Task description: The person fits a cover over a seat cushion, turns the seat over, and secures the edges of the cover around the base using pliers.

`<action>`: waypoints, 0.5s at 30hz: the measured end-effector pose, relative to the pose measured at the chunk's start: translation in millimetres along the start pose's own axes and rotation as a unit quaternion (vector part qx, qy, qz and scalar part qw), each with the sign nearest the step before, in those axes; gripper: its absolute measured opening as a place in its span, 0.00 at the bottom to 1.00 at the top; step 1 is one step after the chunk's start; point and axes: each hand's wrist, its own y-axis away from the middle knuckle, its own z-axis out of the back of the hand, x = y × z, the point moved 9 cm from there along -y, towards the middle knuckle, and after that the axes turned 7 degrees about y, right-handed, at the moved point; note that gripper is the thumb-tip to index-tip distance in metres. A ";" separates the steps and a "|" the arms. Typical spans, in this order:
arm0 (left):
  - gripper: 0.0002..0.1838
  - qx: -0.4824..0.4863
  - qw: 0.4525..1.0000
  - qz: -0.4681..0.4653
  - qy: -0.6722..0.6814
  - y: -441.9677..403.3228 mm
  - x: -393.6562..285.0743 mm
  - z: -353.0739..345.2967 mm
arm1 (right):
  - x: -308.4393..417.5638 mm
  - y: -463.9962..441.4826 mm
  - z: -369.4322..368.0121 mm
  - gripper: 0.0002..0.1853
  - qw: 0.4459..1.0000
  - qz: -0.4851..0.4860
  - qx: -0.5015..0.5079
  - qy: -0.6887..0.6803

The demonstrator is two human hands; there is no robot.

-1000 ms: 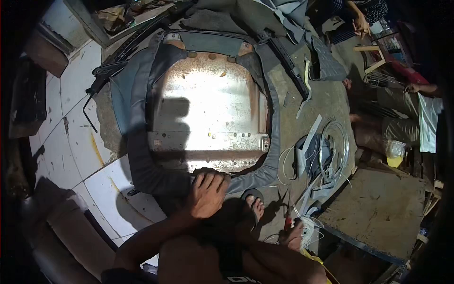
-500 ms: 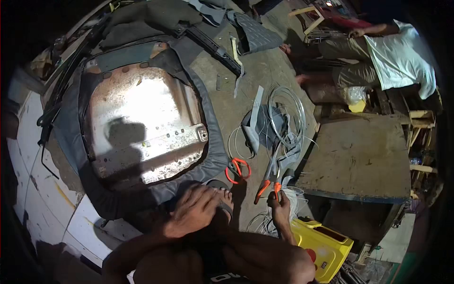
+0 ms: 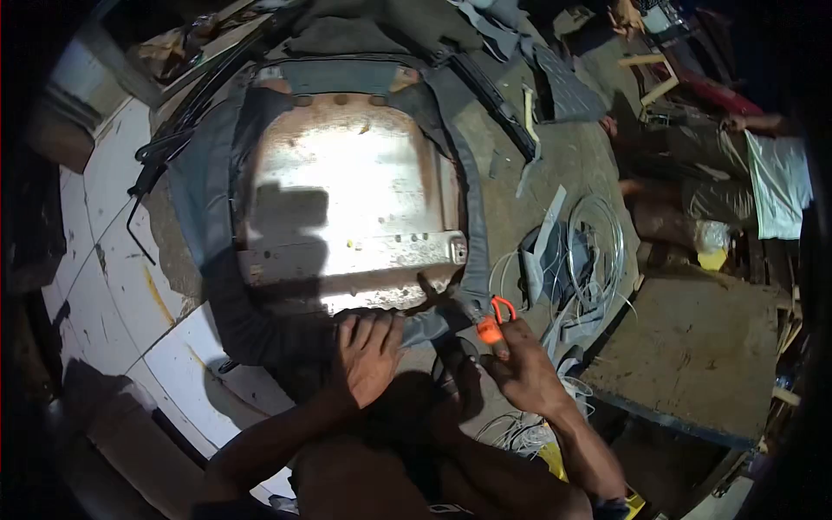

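Note:
A seat with a rusty metal pan (image 3: 347, 199) and a dark grey cover (image 3: 227, 286) folded round its rim lies before me. My left hand (image 3: 373, 355) is closed over the cover's near edge, fingers curled on the fabric. In my right hand (image 3: 524, 368) is a pair of orange-handled pliers (image 3: 490, 330), its head at the seat's near right corner. The pliers' jaws are dark and blurred, so whether they grip anything cannot be seen. Just behind them shows the red-orange handle of a pair of scissors (image 3: 504, 305) on the floor.
To the right lie a coil of clear wire (image 3: 620, 247) and grey fabric scraps (image 3: 542, 251). A wooden board (image 3: 693, 347) stands beyond, near a person in a light shirt (image 3: 780, 186). A black metal rail (image 3: 490, 100) is at the back; white tiles (image 3: 130, 260) are at left.
My right hand has brought the pliers leftward from beside the wire to the seat's near right corner. My left hand has gone from resting near my foot to the cover's edge. The view has shifted.

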 end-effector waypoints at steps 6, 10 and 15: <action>0.25 -0.074 0.995 -0.063 -0.008 11.8 -0.9 2.2 | 85.9 -21.0 -39.7 0.17 0.860 0.276 0.005 0.429; 0.22 -0.105 0.990 -0.091 0.004 13.8 3.8 -0.6 | 13.6 -41.2 -77.2 0.15 0.722 0.285 0.084 0.625; 0.20 -0.119 0.990 -0.079 -0.016 11.4 1.5 7.9 | 101.9 -20.6 -61.5 0.13 0.811 0.351 -0.002 0.469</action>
